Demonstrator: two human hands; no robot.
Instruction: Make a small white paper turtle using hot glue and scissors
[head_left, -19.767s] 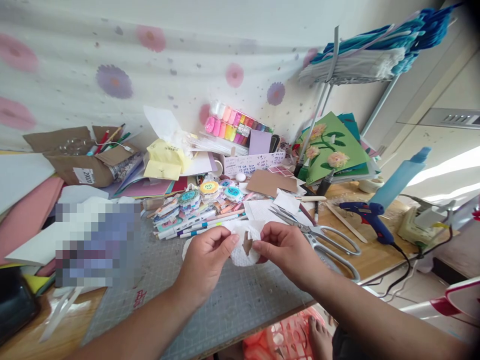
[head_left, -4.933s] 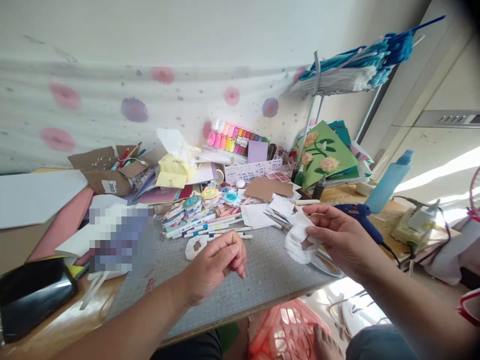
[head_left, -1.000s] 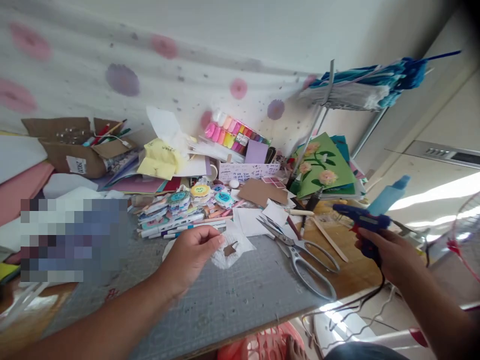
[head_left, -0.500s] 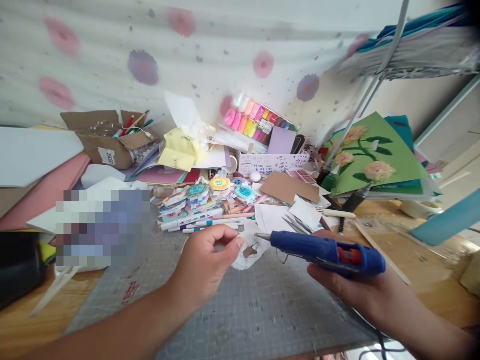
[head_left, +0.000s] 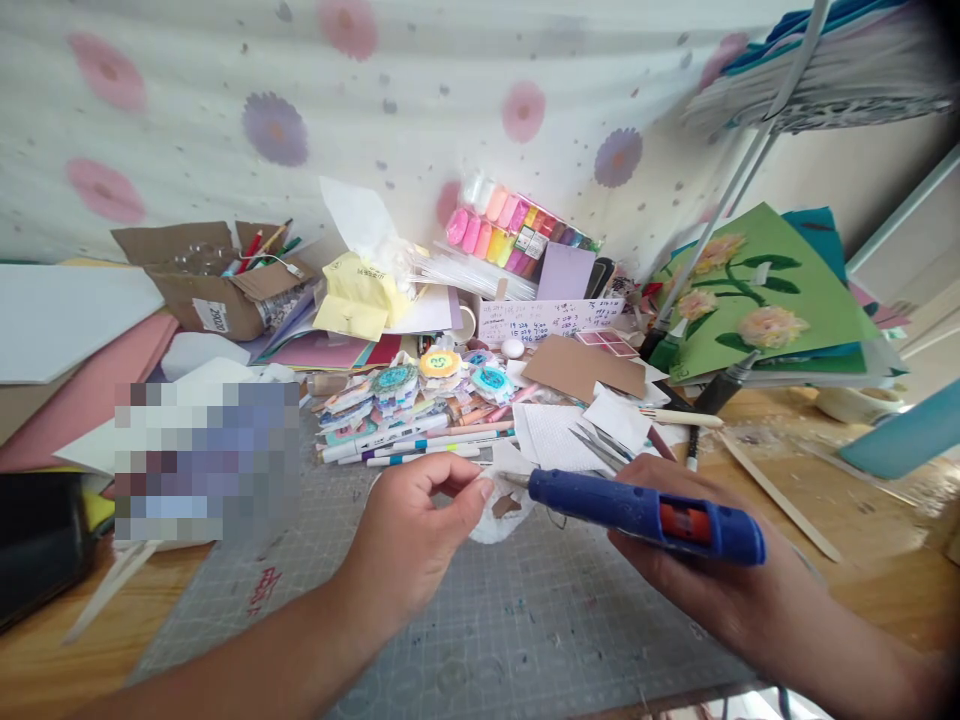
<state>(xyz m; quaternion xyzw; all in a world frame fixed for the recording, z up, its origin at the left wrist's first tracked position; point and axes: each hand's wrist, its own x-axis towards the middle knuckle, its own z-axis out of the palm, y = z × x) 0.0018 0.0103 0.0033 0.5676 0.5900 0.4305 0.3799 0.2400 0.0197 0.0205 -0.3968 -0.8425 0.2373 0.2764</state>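
Hands hold glue gun (head_left: 645, 517) at white cutout (head_left: 501, 515).

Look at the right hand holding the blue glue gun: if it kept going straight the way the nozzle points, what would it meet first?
Most likely the white pad pinched by the left hand. The right hand aims the glue gun leftward, its nozzle almost at the pad; depth is hard to judge.

A cardboard box (head_left: 217, 290) of pencils, scattered markers (head_left: 405, 447), a green flower card (head_left: 750, 300) and clay tubs (head_left: 517, 235) crowd the desk.
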